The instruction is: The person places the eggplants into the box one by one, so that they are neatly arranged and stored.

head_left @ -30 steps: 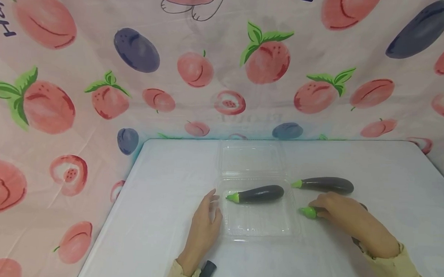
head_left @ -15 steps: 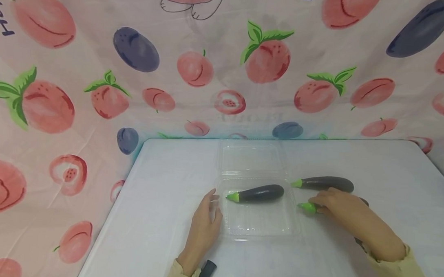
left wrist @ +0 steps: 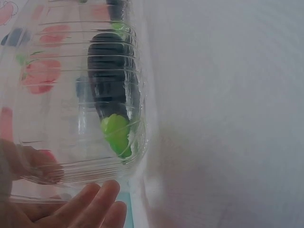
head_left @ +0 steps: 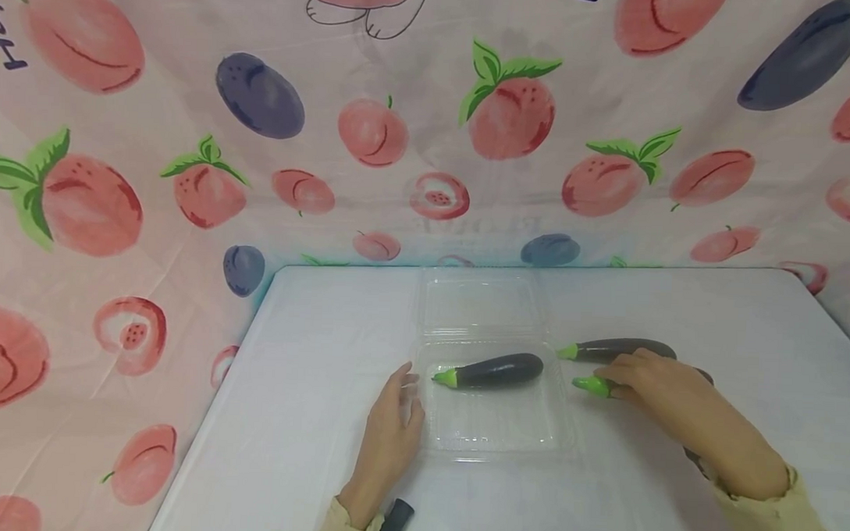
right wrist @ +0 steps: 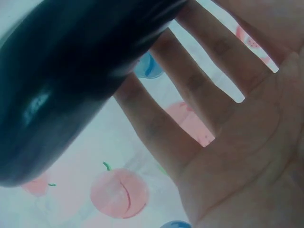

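My right hand (head_left: pixel 649 383) pinches a dark purple eggplant (head_left: pixel 592 386) near its green stem end; most of its body is hidden under the hand in the head view. In the right wrist view that eggplant (right wrist: pixel 71 80) runs across the upper left, against the fingertips. A clear plastic clamshell box (head_left: pixel 489 447) lies unfolded on the table. Inside its near half rests a second eggplant (head_left: pixel 502 371), stem pointing left. Beside the box's left wall is my left hand (head_left: pixel 393 428), fingers extended and thumb apart, right at the plastic. Through that wall the left wrist view shows the eggplant's green cap (left wrist: pixel 116 133).
Just beyond my right hand a third eggplant (head_left: pixel 622 350) lies on the white table (head_left: pixel 308 386), stem toward the box. The box's lid half (head_left: pixel 483 303) reaches toward the table's back edge. A fruit-print cloth (head_left: pixel 403 77) hangs behind and at the sides.
My right hand has moved slightly away from me and to the right, and the gripped eggplant has shifted away from me with it. The left hand and the box stay put.
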